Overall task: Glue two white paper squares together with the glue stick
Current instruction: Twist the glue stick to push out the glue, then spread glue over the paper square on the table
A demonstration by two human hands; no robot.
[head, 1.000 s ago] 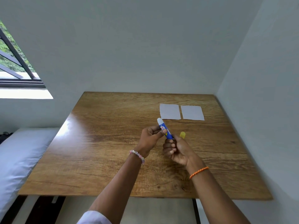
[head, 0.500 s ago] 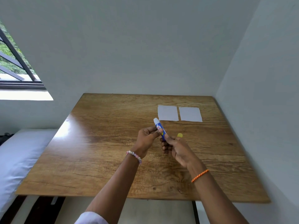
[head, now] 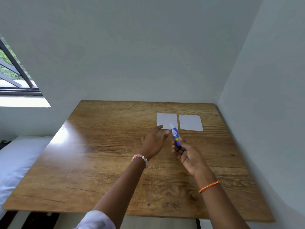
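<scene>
head view, only one there is: right hand (head: 186, 152) has its fingers curled round the bottom of the glue stick (head: 175, 136), white tip pointing away toward the left square (head: 166, 120). my guess is that grip leaves the tip free to rub onto the paper. left hand (head: 154, 141) is loose and spread, holding nothing, fingers reaching for the near edge of that same square, probably to pin it down so it doesn't slide under the glue. right square (head: 190, 122) lies just beside the left one with a thin gap, both flat on the table (head: 99, 162) near the far right corner, so flipping one onto the other should be easy.

hard to tell: the tip blends into the white paper behind it, so can't say if it's touching. no cap in sight. right fingertips are hidden behind the stick.
</scene>
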